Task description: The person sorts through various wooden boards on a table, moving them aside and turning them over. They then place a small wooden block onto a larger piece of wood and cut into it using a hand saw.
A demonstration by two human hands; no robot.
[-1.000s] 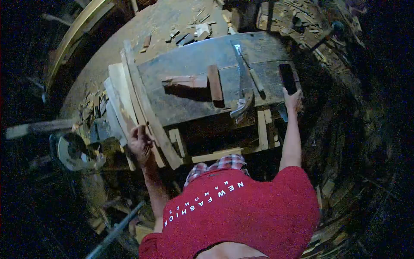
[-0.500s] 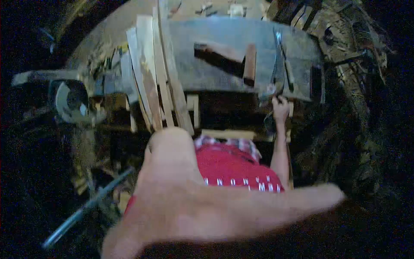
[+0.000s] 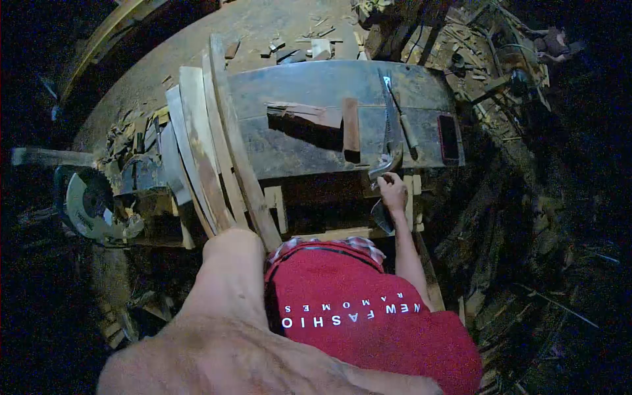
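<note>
My left hand (image 3: pixel 217 359) is raised very close to the camera, large at the bottom, its elbow bent above the planks. One finger stretches right along the lower edge; the tips are out of frame, and nothing shows in it. My right hand (image 3: pixel 394 192) is at the bench's near edge, fingers curled at the curved handle end of a handsaw (image 3: pixel 388 128). The handsaw lies with its blade pointing away. Beside it rests a slim tool with a pale handle (image 3: pixel 408 135). Two wood pieces lie left of these: a rough chunk (image 3: pixel 306 113) and a short block (image 3: pixel 351 128).
Long planks (image 3: pixel 230 138) lean across the left of the dark workbench (image 3: pixel 283 82). A circular-saw-like machine (image 3: pixel 92 204) stands left. A red-edged phone (image 3: pixel 449 137) lies at the bench's right end. Wood scraps (image 3: pixel 320 49) litter the ground behind; another person (image 3: pixel 553 43) is at far right.
My view has shifted, so the bench sits lower and further left. My left hand has dropped toward the lower edge, uncovering more of the red shirt. My right hand stays by the handsaw's handle.
</note>
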